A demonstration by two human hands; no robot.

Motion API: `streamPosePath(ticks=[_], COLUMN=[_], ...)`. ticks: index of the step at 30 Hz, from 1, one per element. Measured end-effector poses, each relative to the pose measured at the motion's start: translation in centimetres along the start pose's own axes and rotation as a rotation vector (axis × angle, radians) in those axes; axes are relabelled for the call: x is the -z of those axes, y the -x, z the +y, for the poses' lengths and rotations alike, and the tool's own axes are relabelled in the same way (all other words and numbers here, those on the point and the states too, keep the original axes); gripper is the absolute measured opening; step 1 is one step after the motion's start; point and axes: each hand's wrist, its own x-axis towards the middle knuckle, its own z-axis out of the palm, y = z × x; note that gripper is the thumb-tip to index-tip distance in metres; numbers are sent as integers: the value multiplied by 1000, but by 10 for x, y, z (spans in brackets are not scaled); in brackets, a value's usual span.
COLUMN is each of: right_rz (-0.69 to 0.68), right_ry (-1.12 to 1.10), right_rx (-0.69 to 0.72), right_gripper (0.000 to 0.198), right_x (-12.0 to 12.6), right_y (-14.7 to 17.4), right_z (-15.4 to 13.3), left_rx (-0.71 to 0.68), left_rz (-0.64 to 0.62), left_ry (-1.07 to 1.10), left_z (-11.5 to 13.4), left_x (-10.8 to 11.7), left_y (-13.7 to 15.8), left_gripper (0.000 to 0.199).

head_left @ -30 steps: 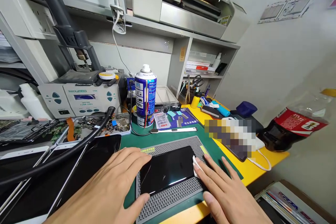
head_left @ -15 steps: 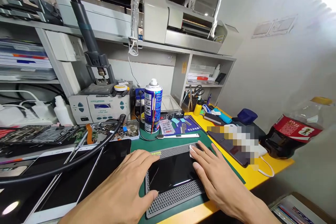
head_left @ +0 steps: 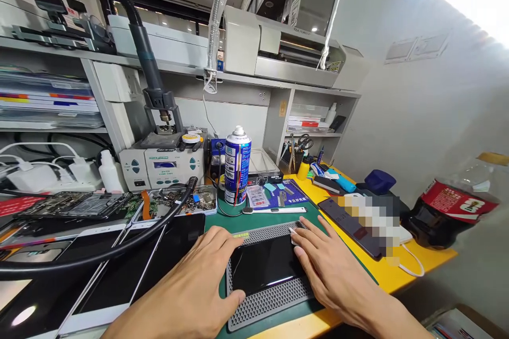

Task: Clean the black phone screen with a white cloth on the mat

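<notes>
A black glossy phone screen (head_left: 264,265) lies flat on a grey honeycomb pad (head_left: 274,299), which rests on a green mat. My left hand (head_left: 199,275) spans the screen's left end, with thumb at the near corner and fingers at the far corner. Over the right end lies my right hand (head_left: 330,265), with a small white piece of cloth or paper (head_left: 293,234) under its fingertips. Most of that white piece is hidden by the fingers. Whether the screen is attached to a full phone I cannot tell.
Behind the pad stand a blue spray can (head_left: 237,167) and a thin brush (head_left: 274,211). Tablet-like panels (head_left: 115,270) and a black hose (head_left: 131,251) lie left. On the right are a dark phone (head_left: 352,228) with a white cable and a cola bottle (head_left: 449,206).
The view has shifted, so the bench appears a little further right and lower. Both hands stay at the two ends of the screen, with little visible movement against it.
</notes>
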Motion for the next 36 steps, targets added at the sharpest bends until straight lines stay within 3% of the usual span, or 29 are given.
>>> streamPosePath(ticks=[10, 20, 27, 36], right_rz=[-77, -45, -28, -210], right_ry=[-107, -189, -280, -269], right_rx=[28, 238, 325, 341], right_gripper=[40, 41, 34, 45], right_x=[11, 8, 4, 16], right_y=[-14, -33, -51, -47], right_z=[-28, -59, -76, -76], left_rx=[-30, 3, -60, -66], left_rz=[42, 67, 117, 102], left_ry=[31, -11, -29, -21], left_z=[0, 1, 2, 0], left_x=[0, 4, 5, 5], left_y=[0, 3, 3, 4], left_gripper=[60, 73, 65, 64])
